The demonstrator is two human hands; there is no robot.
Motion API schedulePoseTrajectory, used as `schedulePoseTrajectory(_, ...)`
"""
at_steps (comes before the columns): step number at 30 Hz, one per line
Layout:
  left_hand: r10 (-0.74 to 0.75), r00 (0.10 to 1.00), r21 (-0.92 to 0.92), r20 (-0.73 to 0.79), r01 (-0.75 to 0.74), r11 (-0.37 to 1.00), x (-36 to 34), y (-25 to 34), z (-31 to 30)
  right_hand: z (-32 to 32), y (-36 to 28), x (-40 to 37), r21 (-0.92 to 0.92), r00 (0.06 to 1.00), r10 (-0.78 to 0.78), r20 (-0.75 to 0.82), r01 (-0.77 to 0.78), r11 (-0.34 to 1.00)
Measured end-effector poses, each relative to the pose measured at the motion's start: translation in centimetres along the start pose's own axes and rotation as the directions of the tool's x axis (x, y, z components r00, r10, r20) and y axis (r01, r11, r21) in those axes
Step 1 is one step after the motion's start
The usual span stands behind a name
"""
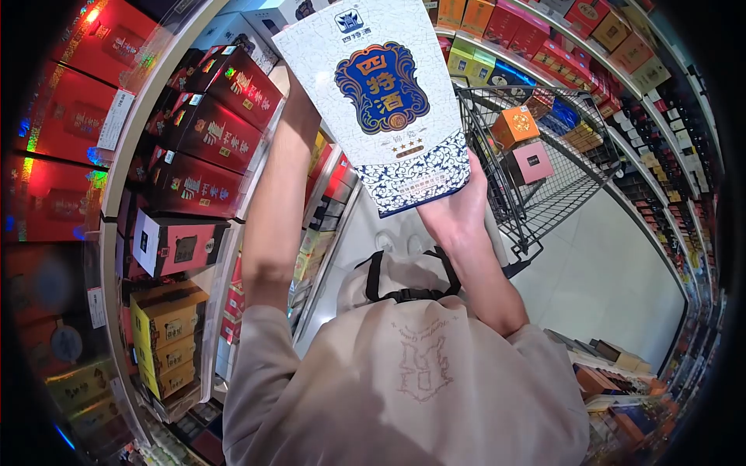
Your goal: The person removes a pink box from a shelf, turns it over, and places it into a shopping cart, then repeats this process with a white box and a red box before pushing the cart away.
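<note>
A tall white liquor box (388, 101) with a blue-and-gold label and a blue floral band along its bottom is held up in front of me, slightly tilted. My right hand (458, 206) grips its lower right corner, fingers partly behind it. On the left, my forearm (278, 194) reaches up toward the box's left edge. The left hand itself is hidden behind the box, so its fingers and what they touch do not show.
Red liquor boxes (208, 144) fill the left shelf, with a pink box (186, 247) and yellow boxes (172, 330) lower down. A wire shopping cart (575, 194) at right holds an orange box (514, 126) and a pink box (531, 162). Stocked shelves curve along the right.
</note>
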State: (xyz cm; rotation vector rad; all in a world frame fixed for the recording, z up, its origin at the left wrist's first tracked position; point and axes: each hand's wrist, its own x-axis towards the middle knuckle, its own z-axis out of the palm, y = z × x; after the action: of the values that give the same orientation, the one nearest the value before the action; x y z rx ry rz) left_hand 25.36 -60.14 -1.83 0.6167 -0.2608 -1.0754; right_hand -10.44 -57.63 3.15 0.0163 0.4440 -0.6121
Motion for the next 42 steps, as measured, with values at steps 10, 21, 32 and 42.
schedulePoseTrajectory(10, 0.071, 0.993, 0.023, 0.091, -0.074, 0.997, -7.2, -6.2, 6.3, -2.7, -3.8, -5.5, 0.028, 0.995, -0.017, 0.097, 0.014, 1.0)
schedulePoseTrajectory(21, 0.118, 0.936, 0.039, 0.332, -0.138, 0.99, -13.3, -7.8, 15.4, -5.0, -3.5, -12.3, 0.063, 0.986, -0.139, 0.093, 0.134, 0.989)
schedulePoseTrajectory(32, 0.221, 0.915, 0.269, 0.337, -0.319, 0.909, -17.7, -11.8, 19.6, -8.2, -2.9, -18.3, 0.051, 0.966, -0.253, 0.062, 0.25, 0.967)
schedulePoseTrajectory(42, 0.149, 0.876, 0.278, 0.459, -0.301, 0.912, -17.4, -18.0, 25.2, -11.5, -9.2, -20.9, 0.091, 0.95, -0.31, 0.032, 0.306, 0.948)
